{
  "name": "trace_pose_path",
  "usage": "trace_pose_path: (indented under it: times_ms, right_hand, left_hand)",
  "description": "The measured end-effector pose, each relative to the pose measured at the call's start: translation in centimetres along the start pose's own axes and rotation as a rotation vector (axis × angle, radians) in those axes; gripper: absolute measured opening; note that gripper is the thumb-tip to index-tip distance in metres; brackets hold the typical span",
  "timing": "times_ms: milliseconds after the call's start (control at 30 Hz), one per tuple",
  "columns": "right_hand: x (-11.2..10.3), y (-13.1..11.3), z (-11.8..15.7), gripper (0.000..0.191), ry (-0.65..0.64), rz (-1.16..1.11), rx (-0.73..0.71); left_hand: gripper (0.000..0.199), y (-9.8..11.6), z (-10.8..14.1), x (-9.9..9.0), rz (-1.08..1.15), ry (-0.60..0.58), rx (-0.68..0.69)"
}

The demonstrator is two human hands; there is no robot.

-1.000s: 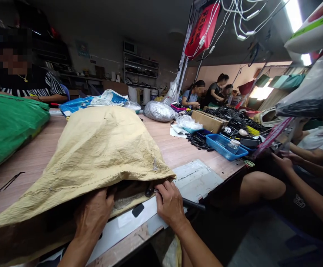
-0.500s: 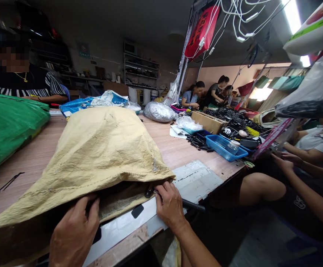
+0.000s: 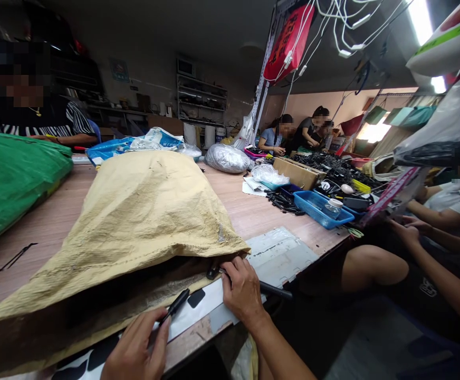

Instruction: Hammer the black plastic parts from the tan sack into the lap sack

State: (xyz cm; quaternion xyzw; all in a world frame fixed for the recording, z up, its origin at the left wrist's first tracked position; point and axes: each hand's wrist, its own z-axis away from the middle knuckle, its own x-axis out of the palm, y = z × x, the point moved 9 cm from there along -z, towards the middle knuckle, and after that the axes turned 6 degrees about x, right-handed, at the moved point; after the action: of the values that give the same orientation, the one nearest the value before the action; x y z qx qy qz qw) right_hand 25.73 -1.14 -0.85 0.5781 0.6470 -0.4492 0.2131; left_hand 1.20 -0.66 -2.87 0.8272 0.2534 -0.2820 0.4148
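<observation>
My left hand (image 3: pixel 137 345) pinches a short black plastic tube (image 3: pixel 178 303) between thumb and fingers, over the table's front edge. To its right, my right hand (image 3: pixel 242 290) is closed, its fingertips at a dark tubular end (image 3: pixel 213 271) by the corner of the sack's mouth. A long black rod (image 3: pixel 276 291) sticks out past the other side of that hand; whether both are one piece is hidden. The large yellow woven sack (image 3: pixel 154 206) lies with its mouth gaping towards me, its inside dark. Under my hands runs a white strip (image 3: pixel 210 301) with black rounded patches.
A green sack (image 3: pixel 16 179) lies at left, near a thin black wire piece (image 3: pixel 14 258). Blue baskets (image 3: pixel 313 208), a carton (image 3: pixel 298 174) and heaped black parts (image 3: pixel 333 166) stand at right. A co-worker's knee (image 3: pixel 374 266) is close beside the table's right edge.
My left hand has come out of the sack's mouth, moving right and towards me, and now shows the short black tube. The right hand has stayed put.
</observation>
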Motion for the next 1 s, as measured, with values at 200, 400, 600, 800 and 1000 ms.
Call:
trace_pose_path:
  times_ms: [200,400,600,800,1000]
  right_hand:
    - [0.2,0.3,0.0,0.02,-0.016,-0.022,-0.019]
    - [0.0,1.3,0.0,0.026,-0.046,-0.073,-0.056]
    - [-0.3,2.2,0.1,0.015,-0.1,-0.017,-0.026]
    - [-2.5,-0.4,2.0,0.024,-0.14,-0.356,-0.044]
    - [-3.6,-3.7,4.4,0.03,-0.194,-0.387,-0.11]
  left_hand:
    - [0.024,1.1,-2.4,1.4,-0.07,-0.137,-0.034]
    - [0.015,2.3,-2.5,1.9,-0.015,-0.259,0.016]
    - [0.014,2.6,-2.2,1.9,-0.01,-0.319,0.016]
    - [0.014,1.9,-2.5,2.5,0.081,-0.347,-0.021]
    - [0.014,1.2,-2.4,2.6,0.136,-0.335,-0.057]
